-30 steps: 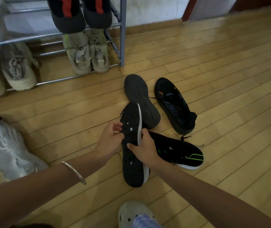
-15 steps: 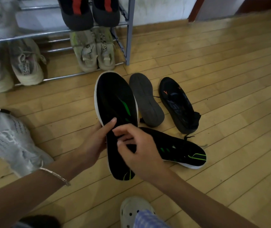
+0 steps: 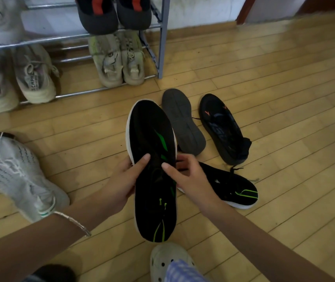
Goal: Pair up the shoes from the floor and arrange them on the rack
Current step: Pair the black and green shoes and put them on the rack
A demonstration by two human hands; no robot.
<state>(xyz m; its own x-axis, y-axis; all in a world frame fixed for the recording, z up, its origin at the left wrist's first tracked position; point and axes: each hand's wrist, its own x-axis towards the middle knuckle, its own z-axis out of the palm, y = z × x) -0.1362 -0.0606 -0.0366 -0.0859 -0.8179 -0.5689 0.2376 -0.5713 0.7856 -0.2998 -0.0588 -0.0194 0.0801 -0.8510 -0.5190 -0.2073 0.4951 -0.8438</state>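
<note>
A black shoe with green stripes and a white sole edge (image 3: 152, 139) is lifted above the floor, toe pointing away. My left hand (image 3: 124, 180) grips it from the left with the thumb on top. My right hand (image 3: 187, 176) touches its right side, fingers curled at the laces. Its mate (image 3: 235, 188) lies on its side on the floor behind my right hand. A dark shoe lies sole up (image 3: 183, 121), and another black shoe with orange marks (image 3: 223, 129) lies beside it. The metal rack (image 3: 163, 37) stands at the top left.
The rack holds beige sneakers (image 3: 117, 58), grey-white sneakers (image 3: 34, 74) and a black-and-red pair (image 3: 113, 13). A white knit sneaker (image 3: 20, 176) lies on the floor at left. My foot in a white clog (image 3: 166, 259) is at the bottom. Wooden floor stretches to the right.
I have turned the black green-striped shoe from its side to upper facing me and lifted it. My right hand moved from its sole edge to the lace area.
</note>
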